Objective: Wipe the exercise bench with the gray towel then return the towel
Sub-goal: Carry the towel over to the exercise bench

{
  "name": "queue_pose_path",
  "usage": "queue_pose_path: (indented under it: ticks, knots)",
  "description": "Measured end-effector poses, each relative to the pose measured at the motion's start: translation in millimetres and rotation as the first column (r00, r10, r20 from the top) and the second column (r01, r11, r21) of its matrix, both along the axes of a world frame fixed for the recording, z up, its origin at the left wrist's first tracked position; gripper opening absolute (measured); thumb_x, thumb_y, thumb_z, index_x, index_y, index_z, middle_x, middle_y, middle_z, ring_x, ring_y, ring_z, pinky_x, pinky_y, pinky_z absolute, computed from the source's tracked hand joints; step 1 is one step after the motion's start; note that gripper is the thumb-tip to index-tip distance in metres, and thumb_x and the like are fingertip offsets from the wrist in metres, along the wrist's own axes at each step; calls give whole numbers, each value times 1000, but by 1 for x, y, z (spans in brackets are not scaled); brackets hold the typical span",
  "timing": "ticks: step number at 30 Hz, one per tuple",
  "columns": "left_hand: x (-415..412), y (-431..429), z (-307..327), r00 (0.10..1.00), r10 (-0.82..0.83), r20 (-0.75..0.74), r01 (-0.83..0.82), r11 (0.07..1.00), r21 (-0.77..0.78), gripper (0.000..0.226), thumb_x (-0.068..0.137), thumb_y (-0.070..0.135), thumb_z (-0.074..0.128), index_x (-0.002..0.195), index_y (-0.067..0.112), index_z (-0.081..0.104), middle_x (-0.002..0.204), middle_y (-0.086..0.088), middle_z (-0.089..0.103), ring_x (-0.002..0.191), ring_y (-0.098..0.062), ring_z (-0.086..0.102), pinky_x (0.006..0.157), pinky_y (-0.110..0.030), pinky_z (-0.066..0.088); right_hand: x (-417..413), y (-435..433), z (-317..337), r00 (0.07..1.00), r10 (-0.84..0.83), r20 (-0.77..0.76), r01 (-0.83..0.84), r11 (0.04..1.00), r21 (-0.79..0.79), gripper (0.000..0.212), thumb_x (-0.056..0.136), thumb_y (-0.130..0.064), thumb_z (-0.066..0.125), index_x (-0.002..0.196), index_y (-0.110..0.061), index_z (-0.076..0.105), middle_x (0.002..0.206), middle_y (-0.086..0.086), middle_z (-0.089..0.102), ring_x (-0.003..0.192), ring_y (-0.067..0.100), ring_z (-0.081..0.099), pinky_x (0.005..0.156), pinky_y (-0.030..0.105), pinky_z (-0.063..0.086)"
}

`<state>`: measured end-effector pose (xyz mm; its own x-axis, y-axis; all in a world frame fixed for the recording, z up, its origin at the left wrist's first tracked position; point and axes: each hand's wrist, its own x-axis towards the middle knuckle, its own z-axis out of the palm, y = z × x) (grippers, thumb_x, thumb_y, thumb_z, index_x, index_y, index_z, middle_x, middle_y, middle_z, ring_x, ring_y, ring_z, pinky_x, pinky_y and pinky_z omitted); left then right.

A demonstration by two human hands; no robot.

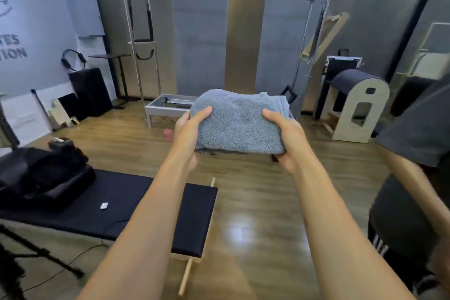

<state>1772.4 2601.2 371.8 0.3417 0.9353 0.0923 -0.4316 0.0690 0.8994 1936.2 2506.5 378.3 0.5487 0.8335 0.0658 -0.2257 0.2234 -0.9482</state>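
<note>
The folded towel (239, 120) is gray-blue. The exercise bench (136, 204) has black padding, and a small white object (104, 205) lies on it. The floor (255, 192) is brown wood. The barrel (353, 80) top is dark gray.

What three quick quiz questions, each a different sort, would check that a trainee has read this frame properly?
1. True or false: the gray towel is spread flat on the black bench.
2. Multiple choice: the towel is held by A) the left hand only, B) the right hand only, C) both hands.
3. Short answer: what small item lies on the bench pad?

Key
1. False: it is folded and held up in the air, ahead of the bench.
2. C: each hand has a grip on one end, thumbs on top.
3. A small white object, too small to identify.
</note>
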Motion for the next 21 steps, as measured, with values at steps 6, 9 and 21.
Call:
queue_pose_path:
  ticks: [6,9,21]
  knots:
    - [111,131,13,1000,-11,-5,11,1000,-1,35,83,25,69,116,13,64,111,-10,73,103,-33,69,88,-63,51,115,131,11,1000,-1,-6,1,1000,-6,33,84,-25,74,114,-12,69,104,4,76,95,20,73,73,31,55]
    - [173,201,13,999,-30,17,29,999,29,30,86,21,67,113,12,65,108,-10,73,100,-30,70,87,-48,55,175,198,12,1000,-12,6,12,1000,0,29,84,-24,73,110,-11,70,97,2,77,88,18,73,66,27,54]
    - [416,469,21,992,-109,71,106,993,44,31,86,20,67,114,8,61,100,-7,73,89,-21,71,71,-31,57,410,455,23,994,-110,-24,110,993,37,36,89,-27,67,118,-6,68,110,13,74,100,27,71,86,37,55]
